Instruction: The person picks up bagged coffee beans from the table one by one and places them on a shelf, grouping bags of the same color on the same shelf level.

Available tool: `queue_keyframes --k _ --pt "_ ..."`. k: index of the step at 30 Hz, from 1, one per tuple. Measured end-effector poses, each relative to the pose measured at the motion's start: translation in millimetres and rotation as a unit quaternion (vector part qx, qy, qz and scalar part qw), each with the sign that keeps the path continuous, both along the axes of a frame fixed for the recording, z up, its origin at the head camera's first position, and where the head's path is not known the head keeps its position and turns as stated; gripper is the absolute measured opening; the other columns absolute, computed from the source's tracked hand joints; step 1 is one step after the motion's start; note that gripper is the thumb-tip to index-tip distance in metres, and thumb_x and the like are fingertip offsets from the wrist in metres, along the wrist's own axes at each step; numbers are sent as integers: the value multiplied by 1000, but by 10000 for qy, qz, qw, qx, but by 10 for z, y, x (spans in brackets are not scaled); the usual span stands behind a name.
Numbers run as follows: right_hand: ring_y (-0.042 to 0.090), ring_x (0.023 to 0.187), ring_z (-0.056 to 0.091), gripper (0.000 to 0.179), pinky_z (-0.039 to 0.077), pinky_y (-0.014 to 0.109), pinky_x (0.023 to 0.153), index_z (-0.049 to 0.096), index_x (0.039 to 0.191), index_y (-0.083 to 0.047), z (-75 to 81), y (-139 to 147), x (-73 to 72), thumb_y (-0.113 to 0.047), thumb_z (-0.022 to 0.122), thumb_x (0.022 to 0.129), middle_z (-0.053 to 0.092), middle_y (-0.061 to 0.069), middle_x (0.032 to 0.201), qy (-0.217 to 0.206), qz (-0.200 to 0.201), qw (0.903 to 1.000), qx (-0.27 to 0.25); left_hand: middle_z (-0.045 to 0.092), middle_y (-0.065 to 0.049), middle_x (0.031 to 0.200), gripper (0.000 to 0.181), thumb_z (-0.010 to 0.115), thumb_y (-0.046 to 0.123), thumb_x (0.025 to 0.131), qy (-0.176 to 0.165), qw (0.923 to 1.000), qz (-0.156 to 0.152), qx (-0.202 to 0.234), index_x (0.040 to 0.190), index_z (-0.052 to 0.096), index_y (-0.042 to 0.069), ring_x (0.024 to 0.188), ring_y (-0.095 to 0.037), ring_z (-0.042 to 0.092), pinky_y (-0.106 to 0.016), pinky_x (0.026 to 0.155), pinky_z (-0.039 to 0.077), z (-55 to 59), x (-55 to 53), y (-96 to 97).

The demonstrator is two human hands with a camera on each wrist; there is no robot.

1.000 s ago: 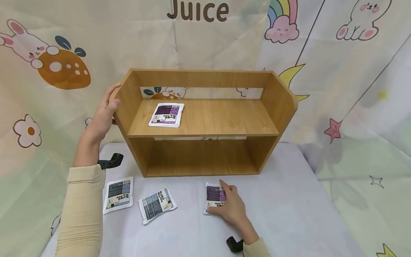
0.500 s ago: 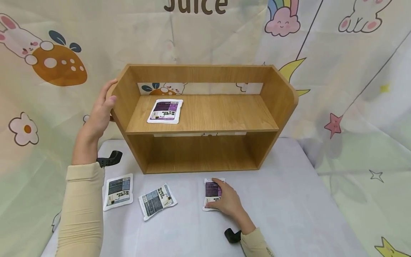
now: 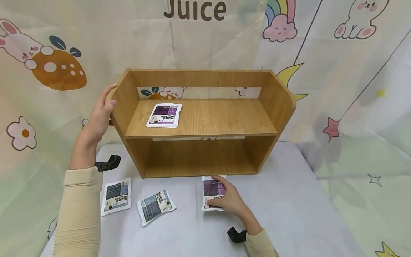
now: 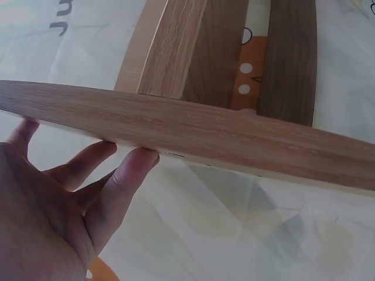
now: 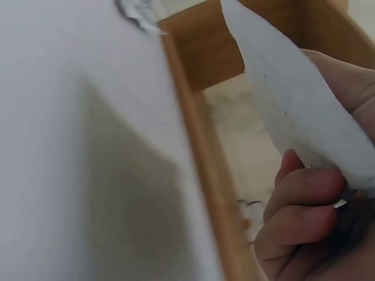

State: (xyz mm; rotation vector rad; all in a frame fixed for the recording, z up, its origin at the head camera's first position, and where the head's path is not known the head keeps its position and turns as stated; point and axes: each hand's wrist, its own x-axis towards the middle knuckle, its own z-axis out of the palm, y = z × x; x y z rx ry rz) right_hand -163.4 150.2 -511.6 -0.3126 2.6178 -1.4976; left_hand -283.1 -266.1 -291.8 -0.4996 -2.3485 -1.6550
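Note:
My right hand [image 3: 232,200] grips a white pouch with a purple label [image 3: 211,192], thumb and fingers on its edges. In the right wrist view the pouch's plain white back [image 5: 299,93] shows, tilted and lifted off the cloth. My left hand [image 3: 97,119] rests against the outer left side of a two-tier wooden shelf [image 3: 202,134]. The left wrist view has its fingertips [image 4: 140,158] touching the side panel, fingers loosely spread. A second purple-label pouch [image 3: 164,115] lies on the upper tier, toward the left.
Two pouches with blue-grey labels, one flat at the left [image 3: 116,196] and one turned at an angle [image 3: 156,207], lie on the white cloth [image 3: 179,239] before the shelf. Behind hangs a printed curtain [image 3: 212,46] with cartoon figures.
My right hand has closed on the purple-label pouch and raised it off the cloth, slightly toward the shelf. The left hand stays at the shelf's side.

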Motion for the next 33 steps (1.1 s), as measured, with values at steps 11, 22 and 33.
queue_keyframes --k 11,22,33 --pt "22 97 56 86 47 40 80 51 136 -36 747 135 62 -25 93 62 57 3 123 325 97 9994 -87 28 -8 140 52 32 35 100 -73 9999 10 -133 152 22 38 112 -34 38 -37 75 41 -15 43 -19" --pt "23 92 56 86 48 41 75 48 139 -36 1640 265 -106 -28 92 66 57 2 121 1310 417 9904 163 29 -8 138 54 34 32 100 22 9997 -50 -225 152 22 36 110 -34 39 -35 73 43 59 38 -55" --pt "28 105 50 84 41 44 84 44 144 -25 2248 364 -421 -21 88 72 47 8 138 1624 331 9857 292 27 -9 145 52 36 39 101 -237 9994 72 -249 152 21 42 116 -37 39 -44 76 41 6 25 -13"
